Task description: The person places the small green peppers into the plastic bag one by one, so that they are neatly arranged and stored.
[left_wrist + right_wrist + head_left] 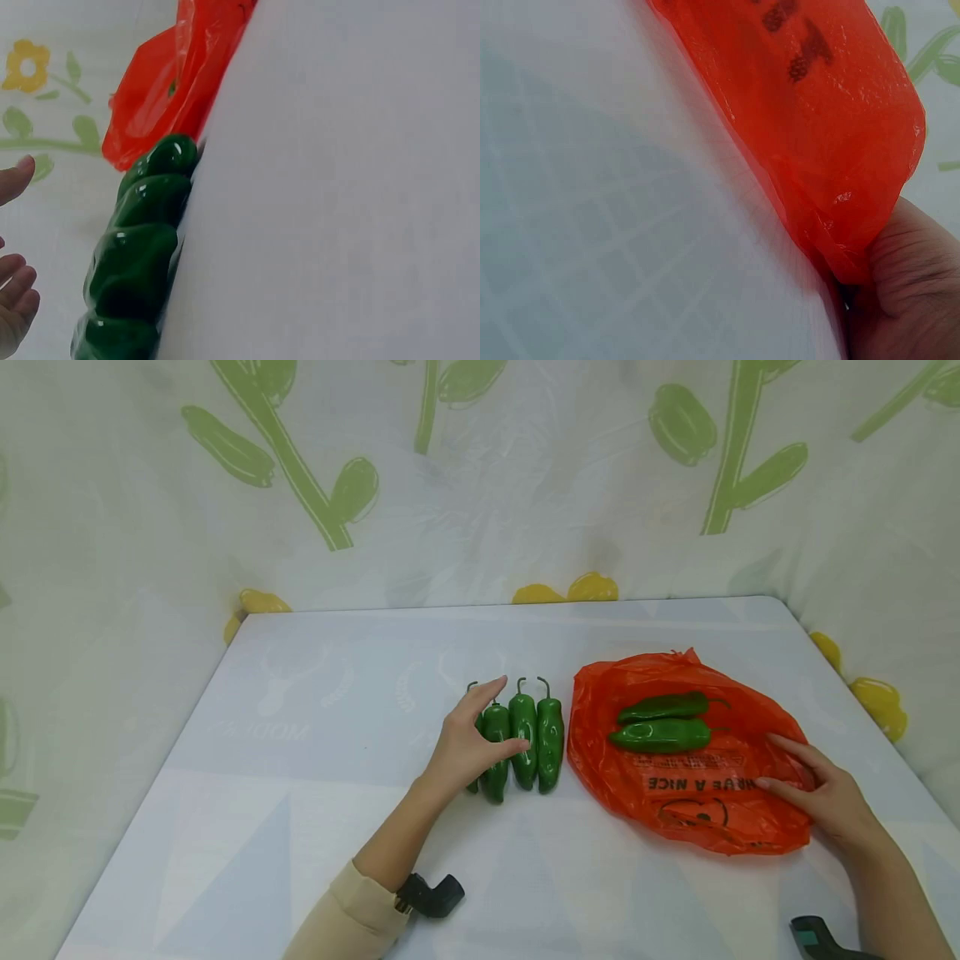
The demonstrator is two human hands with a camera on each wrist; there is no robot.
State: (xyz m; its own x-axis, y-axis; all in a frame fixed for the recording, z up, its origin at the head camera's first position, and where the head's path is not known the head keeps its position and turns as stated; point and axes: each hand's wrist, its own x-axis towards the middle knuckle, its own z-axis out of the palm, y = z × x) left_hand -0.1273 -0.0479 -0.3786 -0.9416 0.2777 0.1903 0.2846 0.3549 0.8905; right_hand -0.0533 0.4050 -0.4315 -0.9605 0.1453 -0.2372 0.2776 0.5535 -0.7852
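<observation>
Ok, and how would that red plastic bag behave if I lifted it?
The red bag will probably sag, its thin plastic being crinkled. Lifted by one edge, it might let the two glossy peppers there slide.

Green peppers [522, 727] show smooth, waxy-looking skins, glossy with bright highlights; the red bag [600, 714] is thin plastic film, crinkled, shiny, slightly translucent. The tabletop [360, 693] looks smooth with a low sheen; the backdrop [487, 518] is lightly wrinkled sheeting, faintly glossy; the sleeve [352, 910] is matt cloth; the black wrist mount [432, 897] resembles hard plastic.
</observation>
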